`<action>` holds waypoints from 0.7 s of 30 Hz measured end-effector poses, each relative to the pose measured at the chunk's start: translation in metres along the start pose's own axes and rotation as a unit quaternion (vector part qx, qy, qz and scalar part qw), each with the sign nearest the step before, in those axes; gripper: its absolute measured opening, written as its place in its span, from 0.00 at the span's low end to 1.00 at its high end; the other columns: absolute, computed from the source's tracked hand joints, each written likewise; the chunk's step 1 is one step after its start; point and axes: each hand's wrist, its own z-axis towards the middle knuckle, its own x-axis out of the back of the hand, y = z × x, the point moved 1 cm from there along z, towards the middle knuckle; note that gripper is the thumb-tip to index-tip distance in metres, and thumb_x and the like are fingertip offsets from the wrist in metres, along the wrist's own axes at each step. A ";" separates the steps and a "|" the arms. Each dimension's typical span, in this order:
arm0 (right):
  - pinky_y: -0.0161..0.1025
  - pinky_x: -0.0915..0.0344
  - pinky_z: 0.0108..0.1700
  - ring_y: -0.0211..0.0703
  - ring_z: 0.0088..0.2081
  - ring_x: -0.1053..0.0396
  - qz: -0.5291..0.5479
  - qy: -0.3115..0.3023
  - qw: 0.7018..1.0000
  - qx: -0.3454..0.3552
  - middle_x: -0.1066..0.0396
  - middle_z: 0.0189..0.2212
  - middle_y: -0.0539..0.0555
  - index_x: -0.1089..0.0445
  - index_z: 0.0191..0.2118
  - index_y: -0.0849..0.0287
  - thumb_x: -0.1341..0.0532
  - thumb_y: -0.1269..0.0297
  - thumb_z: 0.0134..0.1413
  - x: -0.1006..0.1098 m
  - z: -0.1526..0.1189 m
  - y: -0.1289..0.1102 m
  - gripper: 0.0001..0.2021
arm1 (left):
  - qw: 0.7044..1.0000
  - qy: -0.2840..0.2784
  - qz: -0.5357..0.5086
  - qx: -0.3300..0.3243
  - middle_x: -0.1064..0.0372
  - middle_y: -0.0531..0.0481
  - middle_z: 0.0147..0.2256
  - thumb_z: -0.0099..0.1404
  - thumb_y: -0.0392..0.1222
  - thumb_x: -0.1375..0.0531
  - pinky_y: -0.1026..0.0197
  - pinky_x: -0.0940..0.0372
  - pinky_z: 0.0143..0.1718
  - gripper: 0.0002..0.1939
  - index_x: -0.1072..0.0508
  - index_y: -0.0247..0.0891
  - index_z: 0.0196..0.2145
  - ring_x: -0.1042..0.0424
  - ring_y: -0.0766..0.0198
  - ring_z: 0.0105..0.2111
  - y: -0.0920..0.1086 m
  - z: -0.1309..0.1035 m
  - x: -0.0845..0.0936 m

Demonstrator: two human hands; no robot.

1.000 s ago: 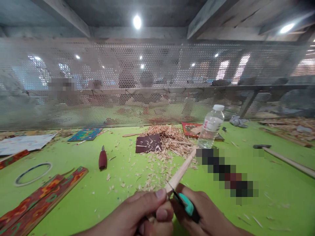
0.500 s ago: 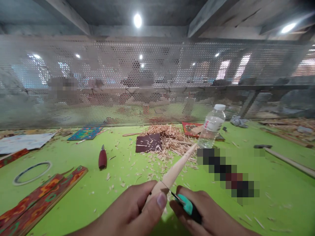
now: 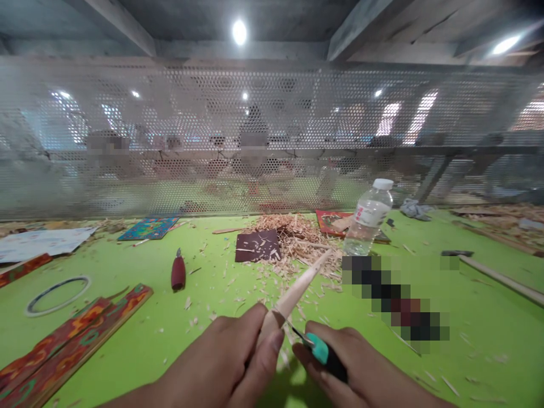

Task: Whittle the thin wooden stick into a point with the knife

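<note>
Wrapped around the thick end of a pale, tapering wooden stick [image 3: 300,289] is my left hand [image 3: 238,351]. The stick's narrow end points away and to the right, over the shavings. My right hand [image 3: 340,357] grips a carving knife [image 3: 318,348] with a teal and black handle. Its thin blade lies against the wood just ahead of my left thumb. Part of the handle is hidden by my right fingers. A second carving knife [image 3: 178,272] with a dark red handle lies on the green table [image 3: 204,351], left of the stick.
A heap of wood shavings [image 3: 297,232] and a dark square sheet [image 3: 257,246] lie ahead. A plastic bottle [image 3: 369,221] stands behind the stick's tip. Painted boards [image 3: 80,345] and a tape ring [image 3: 57,296] are left; a hammer [image 3: 501,277] is right. A perforated metal screen [image 3: 204,141] rises behind.
The stick's far tip has swung slightly left and down, and my left hand has rolled a little with it. The knife stays at nearly the same place against the wood.
</note>
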 end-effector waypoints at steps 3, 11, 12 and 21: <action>0.41 0.36 0.30 0.48 0.26 0.31 -0.026 0.001 1.000 -0.011 0.23 0.26 0.57 0.35 0.31 0.53 0.46 0.62 0.63 -0.001 0.000 0.002 0.08 | 0.999 0.008 0.040 -0.013 0.38 0.55 0.23 0.76 0.45 0.56 0.61 0.50 0.22 0.13 0.41 0.44 0.33 0.44 0.65 0.19 -0.004 0.000 -0.004; 0.41 0.31 0.36 0.50 0.32 0.24 -0.043 0.005 0.998 -0.052 0.20 0.31 0.57 0.26 0.38 0.56 0.45 0.63 0.67 0.001 -0.003 -0.003 0.10 | 0.997 0.023 0.070 -0.009 0.33 0.51 0.25 0.76 0.45 0.58 0.59 0.50 0.23 0.12 0.40 0.44 0.37 0.41 0.62 0.20 -0.012 0.002 -0.009; 0.40 0.31 0.37 0.49 0.33 0.23 -0.035 0.008 0.998 -0.051 0.19 0.31 0.56 0.26 0.37 0.56 0.44 0.63 0.67 0.001 -0.003 -0.004 0.10 | 0.998 0.019 0.057 -0.008 0.33 0.51 0.26 0.77 0.45 0.58 0.59 0.48 0.24 0.13 0.40 0.44 0.37 0.40 0.62 0.21 -0.012 0.002 -0.009; 0.40 0.33 0.35 0.49 0.32 0.25 0.010 -0.005 0.999 -0.053 0.20 0.31 0.57 0.26 0.35 0.56 0.46 0.59 0.69 0.007 -0.003 -0.011 0.15 | 0.995 0.002 -0.094 0.033 0.42 0.57 0.26 0.79 0.51 0.54 0.61 0.48 0.27 0.18 0.38 0.42 0.33 0.43 0.65 0.25 -0.010 0.005 -0.011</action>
